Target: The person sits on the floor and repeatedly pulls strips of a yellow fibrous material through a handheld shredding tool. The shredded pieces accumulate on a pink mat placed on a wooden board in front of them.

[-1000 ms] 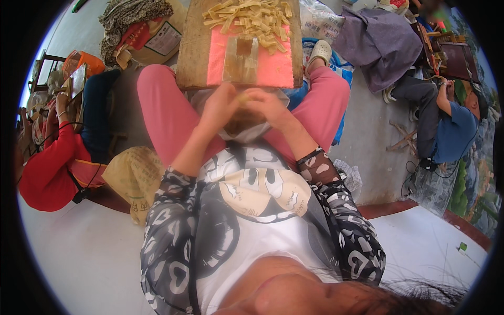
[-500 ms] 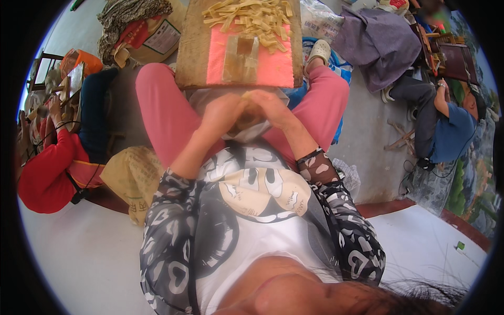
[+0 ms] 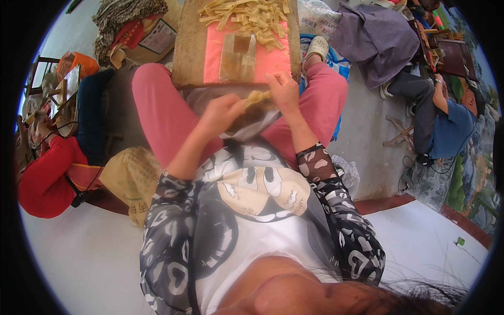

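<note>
Between my two hands stretches a pale yellow strip (image 3: 256,97) with a knot-like bunch in its middle. My left hand (image 3: 222,111) is closed on one end of it. The other end is pinched in the fingers of my right hand (image 3: 285,92), which sits a little higher, by the board's near edge. Below the strip, between my thighs, a translucent plastic bag (image 3: 262,126) holds brownish contents that I cannot make out. Ahead on the wooden board (image 3: 186,52) lies a pink cloth (image 3: 212,65). A clear, brownish rectangular block (image 3: 230,65) rests on it, and several loose yellow strips (image 3: 254,20) are heaped behind.
At left sit a person in red (image 3: 47,181) and a tan woven sack (image 3: 134,176). A person in blue (image 3: 451,126) is at right, near a folding stool (image 3: 401,134). A purple-grey cloth (image 3: 373,42) hangs at the far right; a stuffed sack (image 3: 155,42) stands far left.
My hands were together over the bag. They have drawn apart, the right moving up and right, and the knotted yellow strip now shows between them.
</note>
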The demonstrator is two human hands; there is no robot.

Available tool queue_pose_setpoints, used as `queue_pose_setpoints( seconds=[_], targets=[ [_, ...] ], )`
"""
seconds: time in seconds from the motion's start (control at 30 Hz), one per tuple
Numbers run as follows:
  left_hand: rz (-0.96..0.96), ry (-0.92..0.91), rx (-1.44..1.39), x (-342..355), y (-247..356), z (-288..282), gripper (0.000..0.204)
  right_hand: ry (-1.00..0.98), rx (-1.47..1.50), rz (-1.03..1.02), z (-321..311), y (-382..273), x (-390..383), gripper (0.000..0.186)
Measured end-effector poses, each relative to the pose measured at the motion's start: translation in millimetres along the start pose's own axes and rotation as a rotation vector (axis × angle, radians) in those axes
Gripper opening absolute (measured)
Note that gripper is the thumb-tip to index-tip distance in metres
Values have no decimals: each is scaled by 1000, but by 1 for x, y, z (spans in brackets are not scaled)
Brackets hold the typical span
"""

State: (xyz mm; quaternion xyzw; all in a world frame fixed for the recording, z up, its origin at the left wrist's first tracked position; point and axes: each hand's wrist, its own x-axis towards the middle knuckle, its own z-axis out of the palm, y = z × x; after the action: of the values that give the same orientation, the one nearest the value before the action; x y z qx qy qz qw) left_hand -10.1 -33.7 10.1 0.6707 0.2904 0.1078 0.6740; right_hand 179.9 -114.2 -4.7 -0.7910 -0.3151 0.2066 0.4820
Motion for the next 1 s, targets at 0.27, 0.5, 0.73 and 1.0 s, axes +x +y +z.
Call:
queue_pose_setpoints(
  seconds=[0.27, 0.5, 0.73, 1.0],
  targets=[
    [-182, -176, -390, 11, 2, -1, 18, -273, 180, -7, 9, -6, -17, 20],
    [-302, -171, -436, 13, -6, 3, 11, -251, 88, -67, 11, -13, -23, 20],
    [-296, -96, -661, 12, -8, -3, 9, -118, -37, -228, 0, -8, -12, 17],
    [-191, -152, -559, 3, 7, -17, 8, -208, 14, -219, -5, -14, -7, 19]
  ],
)
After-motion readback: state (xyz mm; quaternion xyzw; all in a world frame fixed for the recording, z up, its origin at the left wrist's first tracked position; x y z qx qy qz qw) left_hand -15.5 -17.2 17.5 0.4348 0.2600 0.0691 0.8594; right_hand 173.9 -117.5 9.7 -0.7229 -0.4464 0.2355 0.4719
